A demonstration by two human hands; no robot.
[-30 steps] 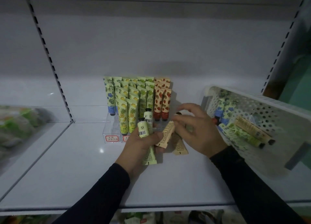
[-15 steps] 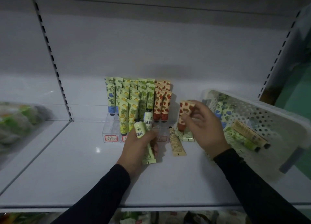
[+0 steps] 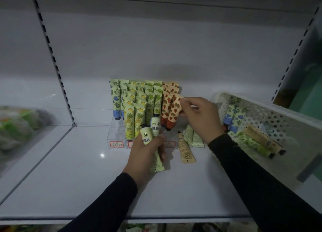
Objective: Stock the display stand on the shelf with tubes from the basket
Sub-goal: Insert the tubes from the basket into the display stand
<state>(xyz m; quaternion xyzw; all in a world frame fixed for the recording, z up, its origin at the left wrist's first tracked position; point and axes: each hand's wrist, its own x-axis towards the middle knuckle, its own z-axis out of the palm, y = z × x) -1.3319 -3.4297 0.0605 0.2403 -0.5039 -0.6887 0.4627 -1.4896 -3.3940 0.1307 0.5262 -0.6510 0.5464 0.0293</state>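
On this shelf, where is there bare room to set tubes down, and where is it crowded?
Free: the shelf board left of the display stand as far as the slotted upright, and the front strip nearest the sleeves. Crowded: between the stand and the basket, where loose tubes lie under the right hand, and the left hand grips two more.

The display stand (image 3: pixel 120 136) is sitting at the back middle of the shelf (image 3: pixel 69 170), with tubes (image 3: pixel 139 101) standing in rows in it. The basket (image 3: pixel 271 120) is lying to its right, holding more tubes. Between them, three tubes (image 3: pixel 186 148) are lying on the shelf.
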